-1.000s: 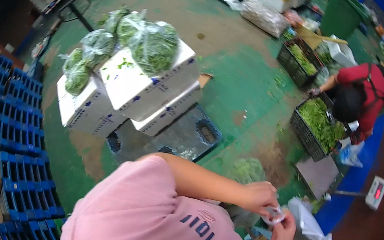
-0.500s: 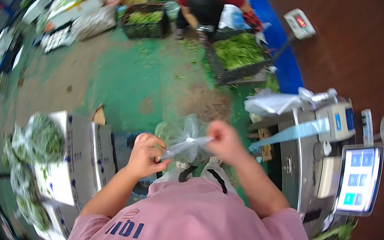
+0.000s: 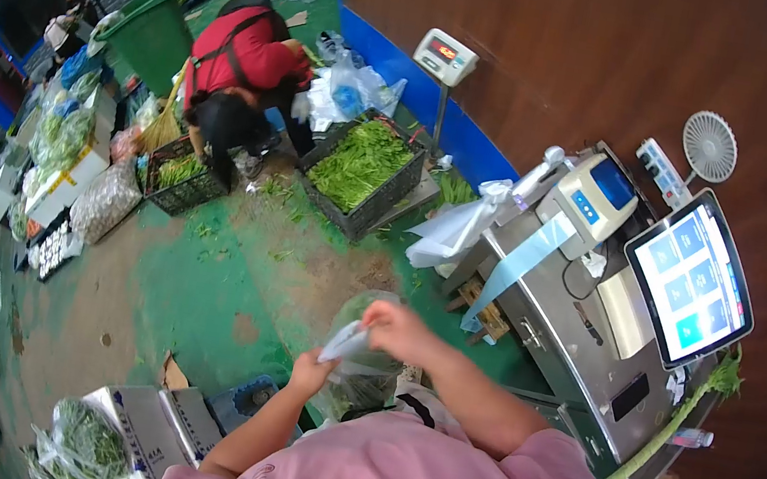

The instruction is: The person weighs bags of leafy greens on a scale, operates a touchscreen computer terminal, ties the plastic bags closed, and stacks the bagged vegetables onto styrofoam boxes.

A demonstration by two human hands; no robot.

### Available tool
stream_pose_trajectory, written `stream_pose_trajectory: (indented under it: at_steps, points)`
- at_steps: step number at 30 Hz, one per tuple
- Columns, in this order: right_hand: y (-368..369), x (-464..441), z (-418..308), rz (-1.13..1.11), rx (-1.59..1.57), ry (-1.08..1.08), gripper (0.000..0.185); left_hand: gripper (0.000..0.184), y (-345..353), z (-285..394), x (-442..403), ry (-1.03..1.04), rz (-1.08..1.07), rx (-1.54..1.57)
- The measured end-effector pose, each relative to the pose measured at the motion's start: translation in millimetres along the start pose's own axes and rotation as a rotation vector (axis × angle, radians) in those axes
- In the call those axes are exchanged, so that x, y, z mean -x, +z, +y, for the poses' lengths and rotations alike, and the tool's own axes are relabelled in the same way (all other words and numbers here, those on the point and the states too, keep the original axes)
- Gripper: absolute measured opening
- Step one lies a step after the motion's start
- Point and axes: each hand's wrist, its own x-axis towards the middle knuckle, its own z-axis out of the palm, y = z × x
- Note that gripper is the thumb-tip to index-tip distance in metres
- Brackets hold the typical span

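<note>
In front of my pink shirt hangs a clear plastic bag [image 3: 352, 389], with what looks like greens dimly visible through it. My left hand [image 3: 310, 375] is closed in a pinch on the lower end of the bag's whitish gathered top. At the upper end of that whitish part, my right hand [image 3: 396, 331] is closed too, its fingers bent around the plastic. The bag's lower part is partly hidden behind my right forearm and shirt.
A steel counter [image 3: 549, 313] on the right carries a label printer [image 3: 588, 205], a touchscreen [image 3: 693, 281] and a phone [image 3: 629, 396]. Ahead, a co-worker [image 3: 245, 64] bends beside a crate of greens [image 3: 361, 167]. Bagged greens [image 3: 88, 439] lie on boxes at lower left.
My view has swung to the right and up, showing more of the counter. My hands have come closer together, both still on the plastic bag. The co-worker remains bent over by the crates.
</note>
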Motion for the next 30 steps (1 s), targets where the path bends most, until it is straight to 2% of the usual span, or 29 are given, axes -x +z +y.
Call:
stream_pose_trajectory:
  at_steps: [1,2,3,5,6,7,10,11,12,13,14,15,16,17,19,22,23,25,26,27,28,29,30]
  points:
    - [-31,-5,21,0.134,-0.043,0.141,0.016,0.022,-1,0,-3,-0.034,0.006,0.093]
    - [-69,-6,26,0.346,-0.303,0.257,0.016,0.024,3,-1,-4,-0.07,-0.005,0.18]
    - [-118,-12,64,0.451,-0.779,0.18,0.014,0.026,8,-2,-5,-0.116,-0.022,0.268]
    - [-202,-19,115,0.944,-1.201,-0.015,0.007,0.028,21,-1,-5,-0.169,0.006,0.441]
    - [-243,-19,129,1.063,-1.319,-0.084,0.005,0.027,25,2,-7,-0.165,0.057,0.529]
    - [-279,-20,137,1.147,-1.338,-0.124,0.005,0.026,27,4,-8,-0.16,0.123,0.624]
    - [-351,-30,148,1.368,-1.344,-0.18,0.004,0.022,21,33,-5,-0.132,0.145,0.632]
    - [-384,-37,185,1.281,-1.354,-0.271,0.006,0.022,19,31,-8,-0.178,0.171,0.653]
    - [-406,-44,202,1.398,-1.411,-0.277,0.01,0.022,19,31,-11,-0.202,0.193,0.642]
    - [-422,-49,215,1.337,-1.47,-0.274,0.014,0.022,13,31,-10,-0.232,0.244,0.632]
    - [-430,-58,216,1.337,-1.5,-0.216,0.014,0.028,5,35,-7,-0.24,0.242,0.541]
    - [-433,-66,208,1.374,-1.522,-0.131,0.014,0.037,1,36,-7,-0.278,0.349,0.534]
    - [-438,-71,197,1.429,-1.527,-0.036,0.014,0.044,-4,35,-6,-0.243,0.347,0.617]
    - [-437,-73,186,1.495,-1.52,0.042,0.014,0.039,-9,40,-5,-0.214,0.387,0.671]
    - [-428,-69,171,1.584,-1.382,0.067,0.015,0.034,-23,45,3,-0.166,0.423,0.746]
    - [-410,-59,162,1.563,-1.014,-0.118,0.01,0.025,-25,60,5,-0.095,0.465,0.837]
    - [-385,-57,140,1.491,-0.766,-0.177,0.01,0.025,-28,63,8,-0.081,0.492,0.854]
    - [-292,-44,87,1.289,-0.274,-0.259,0.012,0.025,-36,57,24,-0.102,0.517,0.893]
    - [-243,-54,80,1.205,-0.211,-0.359,0.01,0.025,-42,54,27,-0.111,0.512,0.917]
    - [-189,-58,66,0.98,-0.07,-0.465,0.008,0.026,-48,62,35,-0.095,0.526,0.968]
    - [-151,-60,67,0.722,0.23,-0.342,0.011,0.026,-54,71,43,-0.073,0.538,1.014]
    - [-114,-62,49,0.567,0.763,-0.558,0.012,0.028,-57,68,48,-0.046,0.557,1.069]
    - [-73,-63,36,0.395,0.643,-0.49,0.012,0.029,-60,65,54,-0.031,0.566,1.1]
